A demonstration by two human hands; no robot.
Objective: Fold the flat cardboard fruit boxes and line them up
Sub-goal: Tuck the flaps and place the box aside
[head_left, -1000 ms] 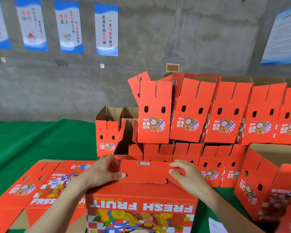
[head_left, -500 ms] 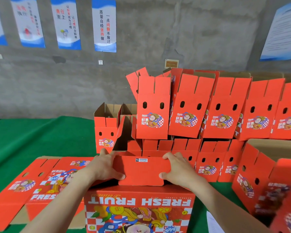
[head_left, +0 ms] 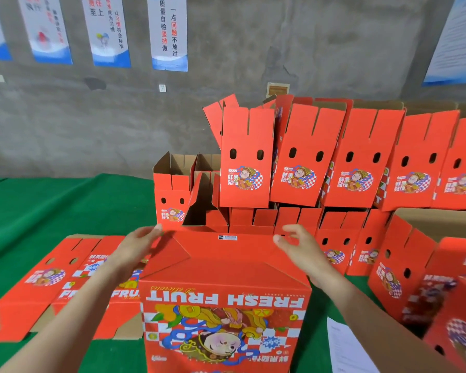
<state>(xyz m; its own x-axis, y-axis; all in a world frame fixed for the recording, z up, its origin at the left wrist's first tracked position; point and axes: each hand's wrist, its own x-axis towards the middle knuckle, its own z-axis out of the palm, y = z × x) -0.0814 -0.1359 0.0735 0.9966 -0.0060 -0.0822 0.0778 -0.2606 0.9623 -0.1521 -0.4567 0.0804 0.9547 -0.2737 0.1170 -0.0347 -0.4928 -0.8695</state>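
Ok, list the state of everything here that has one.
Box in front, upside down, bottom flaps folded shut.
Left hand, fingers straight, touching the box's far left corner.
Right hand, at the far right corner, fingers curled; grip unclear.
Flat boxes, unfolded, lying stacked on the left.
Folded boxes, assembled, top flaps up, in two tiers behind.

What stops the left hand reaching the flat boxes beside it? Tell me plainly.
Likely nothing. The left hand touches the left corner of the top flap of the folded box, and the flat boxes lie uncovered just beside and below it; it need only leave the flap.
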